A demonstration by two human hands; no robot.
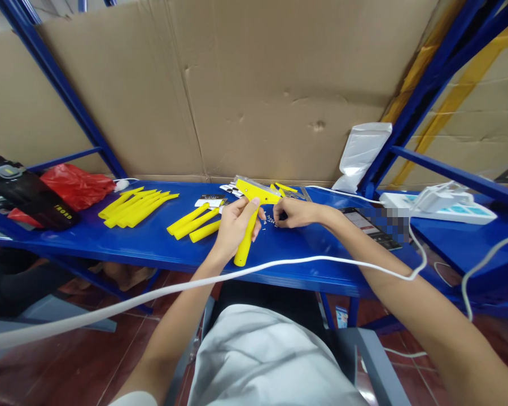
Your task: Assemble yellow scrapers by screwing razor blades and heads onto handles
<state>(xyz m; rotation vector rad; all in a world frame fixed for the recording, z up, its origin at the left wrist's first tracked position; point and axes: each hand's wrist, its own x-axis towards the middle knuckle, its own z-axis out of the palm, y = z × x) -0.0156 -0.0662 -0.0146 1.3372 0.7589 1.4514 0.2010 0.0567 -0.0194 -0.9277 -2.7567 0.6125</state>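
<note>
My left hand (pixel 233 224) is closed around a yellow scraper-like tool (pixel 246 243), made up of a round tube handle and a flat, wide head with a metal strip along its far edge. The handle slants down toward me over the blue table. Small loose screws (pixel 270 219) lie scattered just right of the tool. At that pile, the fingertips of my right hand (pixel 295 213) are pinched together on the tabletop; whatever is between them is too small to see. Left of my left hand lie several yellow handles (pixel 191 224). Behind the tool are more yellow pieces (pixel 285 188), partly hidden.
Further left are another group of yellow handles (pixel 138 208), a red plastic bag (pixel 78 189) and a black cylinder-shaped case (pixel 31 194). A phone (pixel 370 226), power strip (pixel 469 213) and white pouch (pixel 364 155) lie right. A white cable (pixel 195 283) crosses before me. Cardboard (pixel 258 96) backs the table.
</note>
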